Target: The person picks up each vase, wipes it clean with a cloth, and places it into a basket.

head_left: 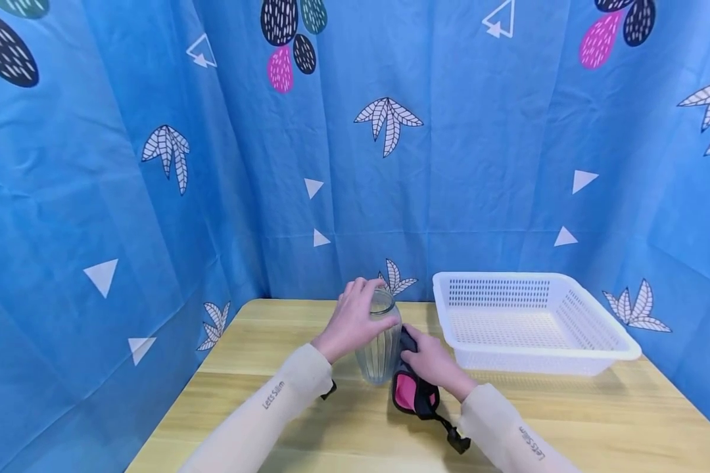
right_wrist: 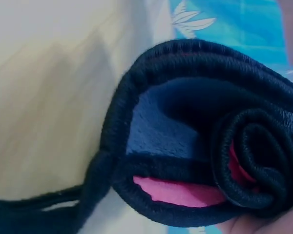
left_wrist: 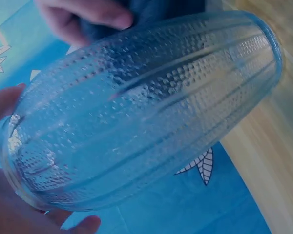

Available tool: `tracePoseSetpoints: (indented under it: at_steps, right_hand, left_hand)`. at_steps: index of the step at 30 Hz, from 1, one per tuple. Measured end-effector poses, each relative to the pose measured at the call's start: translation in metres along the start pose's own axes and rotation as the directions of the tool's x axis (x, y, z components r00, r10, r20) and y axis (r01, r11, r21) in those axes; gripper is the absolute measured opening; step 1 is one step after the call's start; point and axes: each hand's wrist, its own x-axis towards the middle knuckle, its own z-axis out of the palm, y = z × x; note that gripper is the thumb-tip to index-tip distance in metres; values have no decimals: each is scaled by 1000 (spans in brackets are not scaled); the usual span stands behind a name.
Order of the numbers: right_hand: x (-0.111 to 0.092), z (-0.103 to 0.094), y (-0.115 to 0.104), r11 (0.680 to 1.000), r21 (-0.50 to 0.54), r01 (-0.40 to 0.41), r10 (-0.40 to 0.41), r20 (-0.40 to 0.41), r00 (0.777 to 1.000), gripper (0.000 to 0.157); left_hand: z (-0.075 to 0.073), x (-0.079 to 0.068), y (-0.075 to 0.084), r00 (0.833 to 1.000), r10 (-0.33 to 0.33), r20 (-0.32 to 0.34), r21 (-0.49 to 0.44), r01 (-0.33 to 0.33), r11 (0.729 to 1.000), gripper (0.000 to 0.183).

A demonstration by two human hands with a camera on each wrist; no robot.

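A clear ribbed glass vase (head_left: 377,358) stands upright on the wooden table, its dotted, fluted wall (left_wrist: 136,117) filling the left wrist view. My left hand (head_left: 355,318) grips it from above around the rim, thumb on the near side. Just right of the vase lies a rolled piece of dark cloth (head_left: 403,392) with black edging and pink lining. My right hand (head_left: 433,360) holds this cloth roll from above. In the right wrist view, the roll's end (right_wrist: 166,122) shows folded layers and a pink strip. A black strap with a buckle (head_left: 458,440) trails toward me.
A white perforated plastic basket (head_left: 544,351) sits at the table's back right, beyond my right hand. A small black piece (head_left: 329,390) shows beside my left cuff. Blue patterned curtain (head_left: 390,197) hangs behind and along both sides of the wooden table (head_left: 260,355).
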Motion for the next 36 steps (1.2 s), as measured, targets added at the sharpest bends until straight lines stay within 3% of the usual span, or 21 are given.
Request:
tracePoseSetpoints:
  at_steps: [6, 12, 16, 19, 24, 28, 32, 36]
  right_hand:
    - [-3, -22, -22, 997, 63, 35, -29, -97, 995, 67]
    - [-5, -32, -40, 987, -15, 159, -158, -238, 958, 69]
    - [-6, -24, -39, 971, -96, 221, -239, -269, 933, 68]
    - [-6, -17, -33, 970, -137, 199, -228, -244, 943, 69]
    - [-4, -5, -23, 980, -167, 109, -141, -195, 971, 70]
    - [-5, 9, -9, 986, -161, 45, -57, -68, 996, 70]
    - [-9, 23, 6, 977, -208, 43, -38, 30, 999, 67]
    - [-10, 24, 11, 984, -169, 57, -52, 31, 998, 64]
  left_hand:
    - [-4, -2, 1, 1000, -25, 3, -36, 25, 999, 70]
    - [-4, 0, 1, 998, -25, 55, -93, 30, 995, 68]
    - [-2, 1, 0, 998, -17, 65, -95, 23, 995, 70]
    - [-1, 1, 0, 999, 2, 50, -75, 2, 997, 69]
    - [-1, 2, 0, 999, 28, 28, -48, -26, 998, 67]
    - [-1, 1, -2, 999, 33, 20, -30, -32, 999, 66]
    - [1, 0, -3, 999, 7, 33, -23, -6, 1000, 66]
    - [4, -1, -2, 999, -23, 43, -12, 24, 1000, 70]
